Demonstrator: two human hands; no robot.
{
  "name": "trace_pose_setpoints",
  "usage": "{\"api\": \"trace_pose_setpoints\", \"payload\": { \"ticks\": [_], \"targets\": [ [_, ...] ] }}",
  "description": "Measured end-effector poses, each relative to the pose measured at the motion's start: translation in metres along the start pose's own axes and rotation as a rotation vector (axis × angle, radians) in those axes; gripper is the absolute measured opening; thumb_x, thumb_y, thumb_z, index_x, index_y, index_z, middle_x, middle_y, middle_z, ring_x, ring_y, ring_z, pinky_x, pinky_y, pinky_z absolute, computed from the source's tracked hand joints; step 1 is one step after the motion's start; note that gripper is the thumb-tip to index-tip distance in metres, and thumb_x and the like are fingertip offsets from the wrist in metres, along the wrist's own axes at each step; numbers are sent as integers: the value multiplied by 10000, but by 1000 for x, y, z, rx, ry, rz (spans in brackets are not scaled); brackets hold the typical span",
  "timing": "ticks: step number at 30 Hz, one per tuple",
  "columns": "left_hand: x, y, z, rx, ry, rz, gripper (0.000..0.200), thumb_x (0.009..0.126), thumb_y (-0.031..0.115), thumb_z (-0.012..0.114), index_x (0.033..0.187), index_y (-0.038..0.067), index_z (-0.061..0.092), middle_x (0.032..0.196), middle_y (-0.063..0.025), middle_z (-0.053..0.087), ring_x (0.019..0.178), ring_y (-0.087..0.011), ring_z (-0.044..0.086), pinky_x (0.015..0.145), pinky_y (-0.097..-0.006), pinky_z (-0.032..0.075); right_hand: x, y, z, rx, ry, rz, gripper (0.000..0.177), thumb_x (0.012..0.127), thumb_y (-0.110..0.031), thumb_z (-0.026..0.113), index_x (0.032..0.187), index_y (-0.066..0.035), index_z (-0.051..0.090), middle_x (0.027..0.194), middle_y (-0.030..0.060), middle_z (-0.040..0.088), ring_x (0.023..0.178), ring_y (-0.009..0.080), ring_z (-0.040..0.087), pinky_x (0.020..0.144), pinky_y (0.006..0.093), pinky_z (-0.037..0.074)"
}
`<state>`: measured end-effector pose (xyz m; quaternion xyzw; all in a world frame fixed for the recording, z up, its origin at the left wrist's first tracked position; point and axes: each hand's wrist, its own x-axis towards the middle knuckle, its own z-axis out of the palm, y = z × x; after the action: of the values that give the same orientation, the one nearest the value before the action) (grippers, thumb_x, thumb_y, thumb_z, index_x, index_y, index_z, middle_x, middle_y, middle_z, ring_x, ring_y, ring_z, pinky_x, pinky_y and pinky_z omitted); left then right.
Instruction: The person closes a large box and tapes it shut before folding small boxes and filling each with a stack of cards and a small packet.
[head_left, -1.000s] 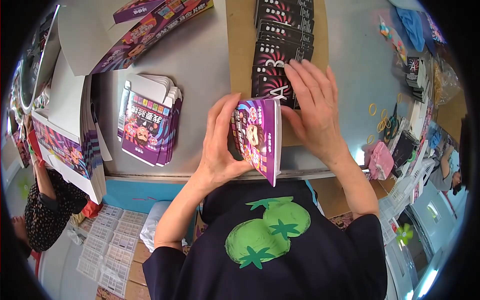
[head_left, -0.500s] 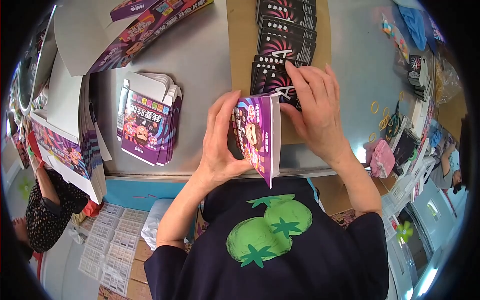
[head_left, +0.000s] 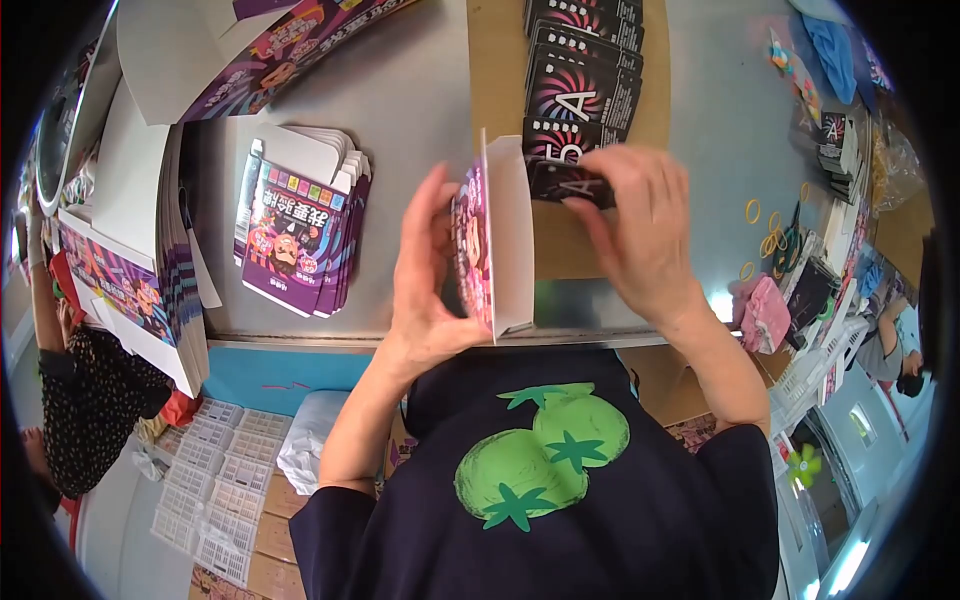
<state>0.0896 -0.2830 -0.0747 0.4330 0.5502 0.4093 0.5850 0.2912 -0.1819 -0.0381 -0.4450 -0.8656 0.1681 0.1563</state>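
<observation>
My left hand (head_left: 422, 300) grips a small purple printed carton (head_left: 475, 240) upright near the table's front edge. Its white inside (head_left: 513, 235) faces right, toward my other hand. Between the thumb and fingers of my right hand (head_left: 648, 230) is a black card pack (head_left: 562, 183) marked with an A, tilted close to the carton's open side. My right fingers are slightly blurred. Just beyond lies an overlapping row of similar black card packs (head_left: 575, 90) on a brown board (head_left: 570, 255).
Flattened purple cartons (head_left: 290, 240) lie stacked on the metal table at left. Larger printed boxes (head_left: 130, 290) stand farther left. Rubber bands (head_left: 772, 245), scissors (head_left: 790, 240) and a pink cloth (head_left: 763, 315) are at right. Other people (head_left: 95, 400) are at both sides.
My right hand has taken the nearest black card pack off the row and brought it beside the carton. My left hand has turned the carton so its open side faces right.
</observation>
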Motion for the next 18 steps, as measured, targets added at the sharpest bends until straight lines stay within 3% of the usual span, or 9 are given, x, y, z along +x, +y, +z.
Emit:
{"api": "trace_pose_setpoints", "payload": {
  "ticks": [4,7,8,11,18],
  "targets": [
    [-14,3,-15,-295,52,12,1041,595,455,897,1376,-19,397,1265,-145,510,1189,-242,511,978,-388,438,-29,5,6,103,-29,-179,381,740,53,663,1106,-27,587,1009,115,570,927,314,557,814,392,464],
    [-21,3,-26,-425,37,-81,1027,600,533,873,1342,-28,436,1162,-125,584,1107,-234,568,952,-378,450,-27,6,-8,317,-14,6,368,783,85,602,1129,-41,603,1011,116,568,896,312,568,745,372,487],
    [-22,4,-28,-444,39,-121,1015,608,560,854,1328,-30,450,1122,-119,599,1069,-225,582,942,-373,455,-24,5,-13,319,-14,4,368,783,85,602,1129,-41,603,1011,116,568,896,312,568,745,372,487],
    [-21,7,-28,-484,42,-191,997,625,616,817,1300,-35,477,1043,-105,631,994,-207,611,922,-362,465,-8,6,-25,458,-151,258,407,779,38,666,1167,-54,583,1008,125,570,925,311,563,791,368,479],
    [-21,15,-24,-405,-6,-193,1000,653,648,773,1311,-40,468,1027,-101,624,981,-177,607,896,-330,473,12,5,-5,-8,-64,115,503,715,-51,770,1165,-41,544,1010,124,579,961,297,555,833,351,464]
  ]
}}
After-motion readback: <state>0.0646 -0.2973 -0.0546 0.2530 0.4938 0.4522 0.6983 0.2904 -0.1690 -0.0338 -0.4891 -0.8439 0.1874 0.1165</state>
